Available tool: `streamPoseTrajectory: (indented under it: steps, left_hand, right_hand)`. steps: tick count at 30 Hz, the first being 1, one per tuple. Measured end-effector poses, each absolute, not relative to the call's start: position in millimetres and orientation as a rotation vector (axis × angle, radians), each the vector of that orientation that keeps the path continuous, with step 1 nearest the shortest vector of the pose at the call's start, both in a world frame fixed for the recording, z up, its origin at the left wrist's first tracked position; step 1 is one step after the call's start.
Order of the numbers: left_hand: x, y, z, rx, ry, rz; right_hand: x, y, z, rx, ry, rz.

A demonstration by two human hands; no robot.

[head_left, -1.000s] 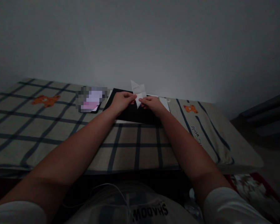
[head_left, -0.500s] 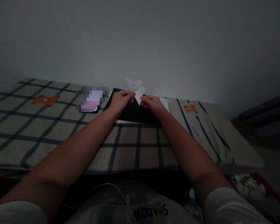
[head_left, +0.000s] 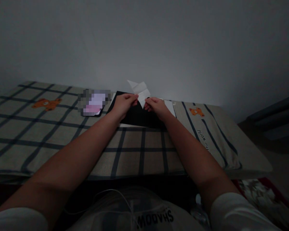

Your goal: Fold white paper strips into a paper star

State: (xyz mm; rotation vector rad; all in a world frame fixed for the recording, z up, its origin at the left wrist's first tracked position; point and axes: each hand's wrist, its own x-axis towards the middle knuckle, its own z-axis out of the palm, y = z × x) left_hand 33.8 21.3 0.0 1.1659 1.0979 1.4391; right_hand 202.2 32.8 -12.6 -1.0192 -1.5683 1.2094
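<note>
Folded paper [head_left: 141,88] is, we note, held at our twelve o'clock, over the checked cloth [head_left: 130,140] and black board [head_left: 136,117], the latter presumably a firm backing. Left hand [head_left: 125,102] pinches its eight-o'clock edge, right hand [head_left: 157,106] its four-o'clock edge, apparently for steadiness.

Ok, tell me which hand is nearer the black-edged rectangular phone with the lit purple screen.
Left. The left hand is to the right of the phone, with a gap between; the right hand is farther right, past the folded white paper.
</note>
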Motion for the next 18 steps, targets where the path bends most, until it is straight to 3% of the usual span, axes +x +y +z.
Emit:
streamPoseTrajectory:
  steps: [7,18]
  left_hand:
    - [33.2,25.4,-4.5,1.165,1.073,1.48]
    - [32.5,24.8,-4.0,1.226,1.119,1.532]
  right_hand:
    - [201.4,32.6,-15.4,-0.994,-1.63,1.162]
    - [197.5,29.2,-11.7,-0.901,-1.535,1.364]
